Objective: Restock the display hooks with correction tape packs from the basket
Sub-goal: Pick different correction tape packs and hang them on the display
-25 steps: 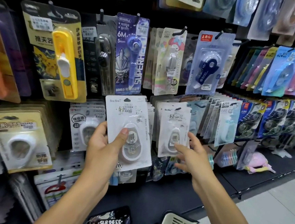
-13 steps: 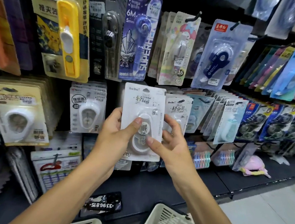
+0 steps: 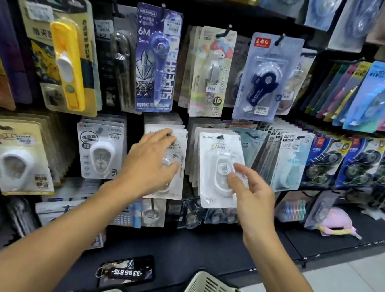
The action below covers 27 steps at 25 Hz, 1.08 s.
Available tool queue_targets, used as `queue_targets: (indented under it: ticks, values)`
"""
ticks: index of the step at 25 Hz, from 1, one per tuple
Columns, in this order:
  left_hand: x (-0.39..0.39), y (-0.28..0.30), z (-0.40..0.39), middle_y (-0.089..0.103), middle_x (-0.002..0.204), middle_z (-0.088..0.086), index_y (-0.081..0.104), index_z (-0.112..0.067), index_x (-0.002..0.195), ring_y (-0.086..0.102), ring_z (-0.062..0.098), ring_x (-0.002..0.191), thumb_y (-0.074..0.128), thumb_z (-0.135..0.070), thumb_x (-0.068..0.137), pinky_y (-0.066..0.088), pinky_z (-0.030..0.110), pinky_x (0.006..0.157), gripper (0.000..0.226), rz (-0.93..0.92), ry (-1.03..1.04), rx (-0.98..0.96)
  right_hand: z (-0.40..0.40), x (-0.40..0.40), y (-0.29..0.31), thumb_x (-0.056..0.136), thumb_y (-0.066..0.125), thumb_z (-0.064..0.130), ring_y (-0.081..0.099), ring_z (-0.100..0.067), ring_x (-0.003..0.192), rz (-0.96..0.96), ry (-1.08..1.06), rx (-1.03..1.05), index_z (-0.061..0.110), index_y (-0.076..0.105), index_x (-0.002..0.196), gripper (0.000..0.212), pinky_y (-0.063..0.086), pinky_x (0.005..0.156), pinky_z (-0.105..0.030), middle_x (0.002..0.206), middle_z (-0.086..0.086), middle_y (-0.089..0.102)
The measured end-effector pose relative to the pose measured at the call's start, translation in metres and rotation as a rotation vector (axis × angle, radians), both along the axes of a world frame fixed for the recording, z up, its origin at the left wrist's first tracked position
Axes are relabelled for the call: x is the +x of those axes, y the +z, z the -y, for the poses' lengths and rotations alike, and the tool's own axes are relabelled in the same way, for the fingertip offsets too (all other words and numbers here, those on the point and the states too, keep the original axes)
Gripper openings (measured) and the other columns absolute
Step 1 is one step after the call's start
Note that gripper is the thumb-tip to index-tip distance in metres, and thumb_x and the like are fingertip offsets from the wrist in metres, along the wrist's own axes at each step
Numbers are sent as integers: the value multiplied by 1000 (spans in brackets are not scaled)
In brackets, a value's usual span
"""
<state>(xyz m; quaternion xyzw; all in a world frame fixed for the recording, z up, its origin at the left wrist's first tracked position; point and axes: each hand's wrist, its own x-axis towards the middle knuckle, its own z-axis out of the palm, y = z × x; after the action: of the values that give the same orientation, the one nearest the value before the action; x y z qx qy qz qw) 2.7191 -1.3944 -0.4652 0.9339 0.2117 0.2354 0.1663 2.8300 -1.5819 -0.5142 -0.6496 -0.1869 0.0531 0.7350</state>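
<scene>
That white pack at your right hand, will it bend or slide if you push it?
The white pack looks like thin card with a clear blister, so probably light and somewhat bendy. Hanging from its top, it would likely swing rather than slide. The glossy blister may be slippery under the right hand.

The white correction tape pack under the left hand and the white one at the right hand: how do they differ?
The white correction tape pack under the left hand hangs straight and is largely covered by the flat left hand. The white correction tape pack at the right hand tilts, its face mostly visible, touched by right hand fingertips. Both are white blister cards.
</scene>
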Motion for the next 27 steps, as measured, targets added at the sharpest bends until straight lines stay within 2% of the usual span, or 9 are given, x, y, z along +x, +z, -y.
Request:
queue_targets:
  ticks: [2, 4, 7, 10, 13, 16, 21, 23, 27]
  values:
    - [2, 0, -1, 30, 166, -6, 47, -21, 151, 26, 18, 149, 63, -34, 96, 24, 39, 121, 58, 4, 0, 22, -6, 8, 0, 94, 70, 29, 62, -5, 97, 31, 23, -79, 46, 70, 102, 19, 50, 84, -28, 126, 20, 65]
    - [2, -9, 4, 23, 169, -4, 46, -22, 150, 23, 20, 152, 64, -31, 94, 24, 42, 122, 60, 15, 1, 31, -16, 15, -2, 96, 67, 23, 51, -4, 75, 17, 90, -196, 46, 64, 119, 32, 48, 72, -27, 141, 9, 57]
    - [-6, -50, 25, 15, 171, 1, 40, -24, 153, 17, 25, 155, 68, -24, 90, 20, 45, 124, 69, 85, 42, -10, -22, 24, -10, 93, 65, 2, 64, -17, 93, -115, 209, -304, 35, 50, 144, 62, 60, 72, -29, 152, 3, 45]
    - [-31, -134, 62, 32, 165, 8, 52, -18, 145, 31, 31, 150, 71, -18, 88, 29, 52, 122, 60, -3, -41, -121, 3, 14, -56, 95, 63, 5, 64, -18, 109, -147, 172, -260, 34, 53, 138, 53, 57, 66, -24, 135, 9, 53]
    - [-69, -230, 98, 35, 165, 9, 57, -18, 143, 33, 30, 150, 69, -21, 92, 24, 40, 123, 52, -332, -160, -265, 62, -45, -161, 96, 57, 1, 68, -21, 77, -324, 152, -325, 27, 66, 106, 29, 51, 54, -24, 104, 0, 67]
    - [-99, -304, 116, 14, 172, 6, 49, -23, 150, 25, 24, 155, 59, -28, 100, 18, 35, 123, 51, -581, -282, -287, 123, -113, -276, 95, 58, 1, 61, -27, 89, -482, 219, -699, 14, 69, 102, 18, 48, 68, -31, 101, -9, 64]
    - [-111, -338, 129, -31, 167, 8, 30, -33, 159, 1, 24, 159, 50, -39, 103, 4, 45, 128, 60, -783, -295, -25, 148, -110, -359, 91, 62, 35, 53, -35, 123, -105, 302, -1481, 18, 46, 142, 57, 47, 100, -44, 140, -11, 55]
    - [-110, -337, 128, -41, 161, 8, 23, -32, 161, -6, 26, 159, 51, -42, 103, -2, 47, 127, 66, -836, -320, -20, 139, -97, -365, 90, 64, 43, 51, -34, 126, -134, 324, -1562, 16, 40, 146, 67, 43, 107, -48, 144, -12, 51]
    - [-111, -340, 125, -52, 148, 3, 19, -33, 161, -12, 25, 159, 50, -50, 102, -4, 45, 126, 69, -833, -332, -15, 122, -91, -354, 91, 66, 17, 64, -24, 89, -294, 466, -1328, 17, 40, 138, 54, 58, 82, -42, 123, -14, 66]
